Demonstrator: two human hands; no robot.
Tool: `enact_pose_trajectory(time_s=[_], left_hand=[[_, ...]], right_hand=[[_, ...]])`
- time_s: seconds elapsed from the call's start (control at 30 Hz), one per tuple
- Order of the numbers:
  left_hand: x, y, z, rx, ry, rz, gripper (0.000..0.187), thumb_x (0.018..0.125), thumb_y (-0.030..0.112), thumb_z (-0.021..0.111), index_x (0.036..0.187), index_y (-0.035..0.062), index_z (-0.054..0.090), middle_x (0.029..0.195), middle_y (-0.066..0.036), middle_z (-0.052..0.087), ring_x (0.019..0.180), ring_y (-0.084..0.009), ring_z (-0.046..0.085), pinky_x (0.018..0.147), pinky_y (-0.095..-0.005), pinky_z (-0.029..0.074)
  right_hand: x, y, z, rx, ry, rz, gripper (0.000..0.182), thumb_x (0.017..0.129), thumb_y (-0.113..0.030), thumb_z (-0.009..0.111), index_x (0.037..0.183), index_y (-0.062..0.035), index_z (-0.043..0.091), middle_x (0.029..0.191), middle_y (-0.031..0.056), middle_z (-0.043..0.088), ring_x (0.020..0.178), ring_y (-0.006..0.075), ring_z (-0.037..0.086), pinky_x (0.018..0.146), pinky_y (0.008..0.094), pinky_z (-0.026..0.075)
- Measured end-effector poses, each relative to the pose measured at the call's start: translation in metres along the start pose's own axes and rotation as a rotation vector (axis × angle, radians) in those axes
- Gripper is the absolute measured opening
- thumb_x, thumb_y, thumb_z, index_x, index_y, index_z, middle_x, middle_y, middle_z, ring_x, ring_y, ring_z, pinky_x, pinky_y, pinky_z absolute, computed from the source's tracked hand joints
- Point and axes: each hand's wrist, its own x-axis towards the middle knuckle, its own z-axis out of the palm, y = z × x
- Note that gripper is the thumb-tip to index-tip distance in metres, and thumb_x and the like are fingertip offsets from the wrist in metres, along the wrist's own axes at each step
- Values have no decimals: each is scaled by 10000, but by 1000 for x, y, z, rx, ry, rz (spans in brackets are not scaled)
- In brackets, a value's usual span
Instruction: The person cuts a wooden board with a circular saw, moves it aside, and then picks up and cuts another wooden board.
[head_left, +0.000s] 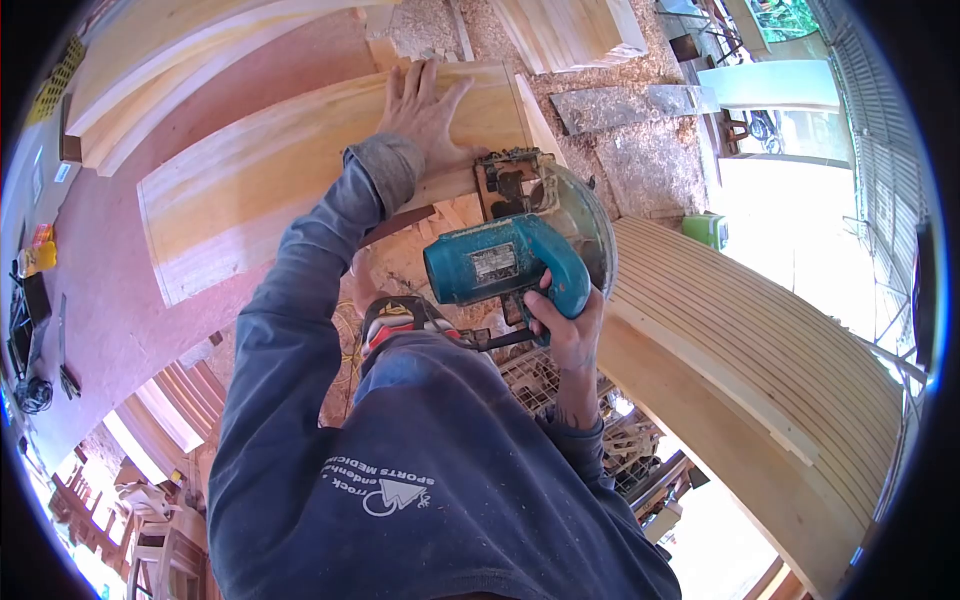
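Observation:
My left hand [425,115] lies flat with spread fingers on a wide pale wooden board [260,165], near the board's right end. My right hand [568,325] is wrapped round the rear handle of a teal circular saw [485,262]. The saw's base plate [500,185] is at the board's near right edge, just beside my left thumb. A round guard [585,220] on the saw's right side hides the blade. A dark cord runs from the handle toward my body.
A reddish table [110,260] spreads to the left, with stacked boards [150,60] and a yellow item [38,260]. Thick timber [570,30] lies beyond on sawdust. Grooved panels [750,340] stretch along the right. A green box [706,231] stands behind them.

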Motion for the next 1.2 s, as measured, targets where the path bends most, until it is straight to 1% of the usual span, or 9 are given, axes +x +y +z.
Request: enact_pose_trajectory(time_s=[0.4, 0.9, 1.07, 1.2], left_hand=[[0, 0, -3, -21, -1, 5, 1112, 783, 797, 730, 1667, 217, 388, 1707, -319, 247, 1619, -487, 168, 1306, -669, 69], [-1, 0, -2, -38, 24, 12, 1091, 786, 768, 745, 1647, 181, 421, 1669, -322, 310, 1594, -494, 212, 1305, -659, 89], [0, -1, -2, -41, 38, 12, 1061, 786, 749, 758, 1631, 189, 444, 1660, -321, 321, 1589, -495, 222, 1301, -665, 107], [-2, -1, -3, -61, 58, 15, 1044, 776, 717, 782, 1619, 193, 456, 1650, -322, 331, 1582, -492, 237, 1296, -670, 123]], right_hand=[[3, -2, 1, -6, -10, 11, 166, 895, -8, 776, 1004, -20, 652, 765, 8, 629, 590, 63, 572, 524, 237, 423], [6, 0, 1, 1, -11, 32, 175, 895, -19, 776, 1008, -26, 644, 761, 9, 624, 584, 64, 563, 523, 233, 415], [6, -3, 3, 8, -9, 35, 178, 890, -28, 781, 1007, -28, 646, 752, 5, 619, 582, 63, 562, 523, 232, 415], [6, -6, 1, 8, -6, 53, 180, 886, -9, 776, 1011, -24, 647, 750, 7, 617, 577, 64, 562, 516, 231, 408]])
